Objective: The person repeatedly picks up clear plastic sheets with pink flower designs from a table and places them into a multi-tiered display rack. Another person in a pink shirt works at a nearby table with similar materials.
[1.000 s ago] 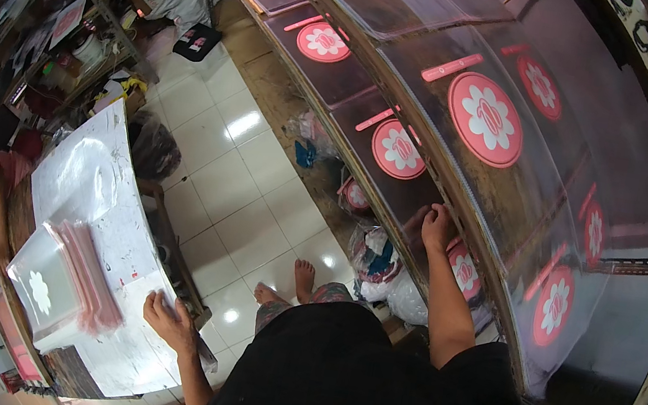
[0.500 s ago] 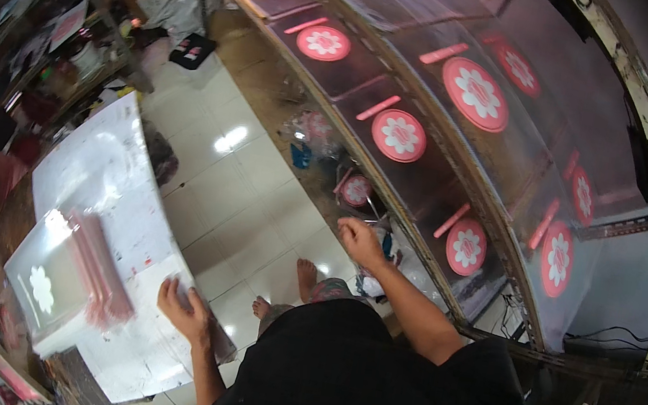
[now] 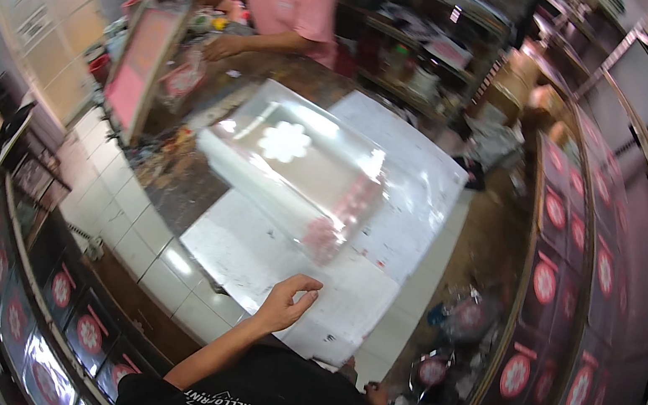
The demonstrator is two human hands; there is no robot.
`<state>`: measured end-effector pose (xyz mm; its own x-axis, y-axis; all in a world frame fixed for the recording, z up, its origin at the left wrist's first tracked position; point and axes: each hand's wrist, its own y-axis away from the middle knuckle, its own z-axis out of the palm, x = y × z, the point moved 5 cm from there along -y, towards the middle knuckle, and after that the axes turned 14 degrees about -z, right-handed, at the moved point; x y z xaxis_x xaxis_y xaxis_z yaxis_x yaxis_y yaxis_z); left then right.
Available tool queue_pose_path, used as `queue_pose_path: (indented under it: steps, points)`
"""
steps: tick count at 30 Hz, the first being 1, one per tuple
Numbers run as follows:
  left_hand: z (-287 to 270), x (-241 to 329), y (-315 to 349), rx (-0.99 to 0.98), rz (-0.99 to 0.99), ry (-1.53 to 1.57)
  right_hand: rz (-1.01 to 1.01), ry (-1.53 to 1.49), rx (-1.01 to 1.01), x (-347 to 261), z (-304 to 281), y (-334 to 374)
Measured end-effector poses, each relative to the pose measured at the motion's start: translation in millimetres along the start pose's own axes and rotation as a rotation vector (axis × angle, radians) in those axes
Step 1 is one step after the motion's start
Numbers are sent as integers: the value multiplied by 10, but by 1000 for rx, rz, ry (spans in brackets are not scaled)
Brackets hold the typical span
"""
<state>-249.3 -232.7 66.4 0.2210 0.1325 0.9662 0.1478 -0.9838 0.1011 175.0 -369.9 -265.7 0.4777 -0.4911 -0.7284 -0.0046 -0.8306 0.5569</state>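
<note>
My left hand (image 3: 288, 305) hovers over the near part of a white sheet (image 3: 230, 230) on the worktable, fingers loosely bent and thumb apart, with nothing in it. Beyond it on the sheet lies a stack of clear plastic bags (image 3: 322, 160), marked with a white flower shape and pinkish along the right edge. The stack does not appear to touch my hand. Low beside my body, to the right of the table, is my right hand (image 3: 376, 396). It is small, dark and partly hidden, so its fingers cannot be made out.
Across the table a person in a pink shirt (image 3: 288, 2) holds a tilted printing screen frame (image 3: 147, 64); a pink-printed clear bag (image 3: 183, 77) lies nearby. Drying racks with flower-printed plastic stand right (image 3: 534, 321) and lower left (image 3: 69, 315). Cardboard boxes (image 3: 505, 87) sit at the back.
My view has swung left from the drying rack toward the table. The bag stack now sits mid-view, and the co-worker shows more fully. My right hand has dropped low beside my body.
</note>
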Motion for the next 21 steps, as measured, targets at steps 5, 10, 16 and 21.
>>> queue_pose_path:
  steps: [5, 10, 16, 21]
  points:
    - [-950, -61, 54, 385, 11, -29, 37, 36, -55, -675, 57, 18]
    - [-1727, 269, -208, 751, 232, -369, -39, -138, 7, -835, 49, -448]
    - [-2208, 724, -799, 982, 381, -832, -72, -189, 83, -1051, -28, -405]
    - [-2102, 738, -1375, 700, 270, -1219, 44, -210, 90, -436, 28, -130]
